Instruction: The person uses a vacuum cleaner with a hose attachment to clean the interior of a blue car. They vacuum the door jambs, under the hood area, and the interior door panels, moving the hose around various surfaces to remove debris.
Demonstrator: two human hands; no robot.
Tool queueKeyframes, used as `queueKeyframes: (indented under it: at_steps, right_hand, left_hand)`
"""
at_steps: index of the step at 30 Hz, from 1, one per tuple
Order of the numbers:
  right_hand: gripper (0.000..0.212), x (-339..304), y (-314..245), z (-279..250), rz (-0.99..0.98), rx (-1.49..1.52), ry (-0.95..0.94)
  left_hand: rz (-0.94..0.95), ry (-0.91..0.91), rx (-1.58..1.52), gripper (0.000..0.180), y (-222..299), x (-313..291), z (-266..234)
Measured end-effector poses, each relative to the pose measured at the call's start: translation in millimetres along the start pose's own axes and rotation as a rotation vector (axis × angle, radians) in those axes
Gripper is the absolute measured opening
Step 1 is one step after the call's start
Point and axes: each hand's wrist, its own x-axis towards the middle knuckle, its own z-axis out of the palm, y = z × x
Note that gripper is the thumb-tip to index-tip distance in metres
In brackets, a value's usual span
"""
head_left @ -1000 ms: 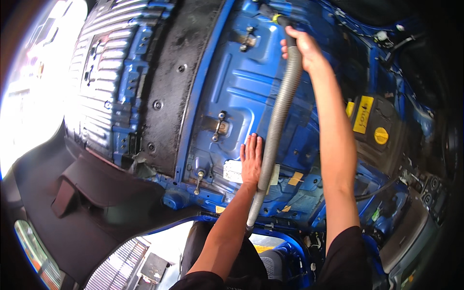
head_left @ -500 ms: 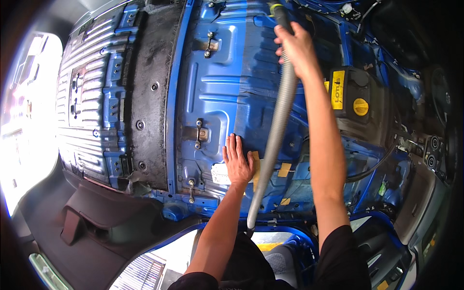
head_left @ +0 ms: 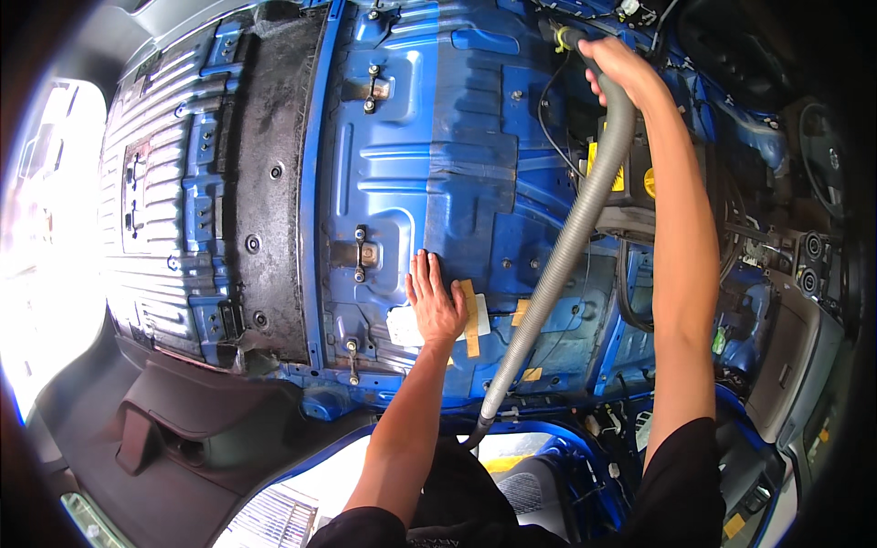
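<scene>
My right hand (head_left: pixel 621 71) is wrapped round the dark end of a grey ribbed vacuum hose (head_left: pixel 566 256), at the far side of a stripped car interior. A yellow ring (head_left: pixel 561 38) shows just beyond my fingers; the tip of the hose is hard to make out. From there the hose bends and runs back towards me, past the near door sill. My left hand (head_left: pixel 434 306) lies flat, fingers stretched out, on the bare blue metal floor (head_left: pixel 384 155). Under and beside it are a white sheet (head_left: pixel 400 326) and a strip of tan tape (head_left: pixel 471 320).
A black case (head_left: pixel 630 187) with a yellow label and knob stands behind my right forearm. Metal brackets (head_left: pixel 360 254) stick up from the floor at left, beside a black mat (head_left: pixel 274 210). Loose cables (head_left: pixel 630 301) lie at right. A steering wheel (head_left: pixel 827 151) is at the far right.
My right hand has moved to the right with the hose end, and the hose now bends more sharply at the top. The view has shifted slightly; my left hand stays flat on the floor.
</scene>
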Motion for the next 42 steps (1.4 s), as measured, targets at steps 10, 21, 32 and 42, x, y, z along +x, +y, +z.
queueKeyframes:
  at_steps: [10, 21, 32, 42]
  right_hand:
    - [0.039, -48.3, 47.4, -21.5, 0.061, 0.33, -0.047]
    - [0.036, -57.5, 53.1, 8.5, 0.08, 0.188, 0.06]
    - [0.06, -290.2, 112.9, 133.0, -0.025, -0.007, 0.1]
    - [0.06, -393.3, 241.2, 144.2, 0.094, 0.028, 0.362]
  left_hand:
    - [0.026, 0.038, 0.001, 0.075, 0.5, -0.4, 1.2]
    - [0.057, 0.076, 0.015, 0.075, -2.0, -1.7, 6.4]
    - [0.067, 0.077, 0.046, 0.074, 0.9, -4.0, 7.5]
    - [0.161, 0.157, 0.07, 0.07, -3.2, -3.0, 16.8]
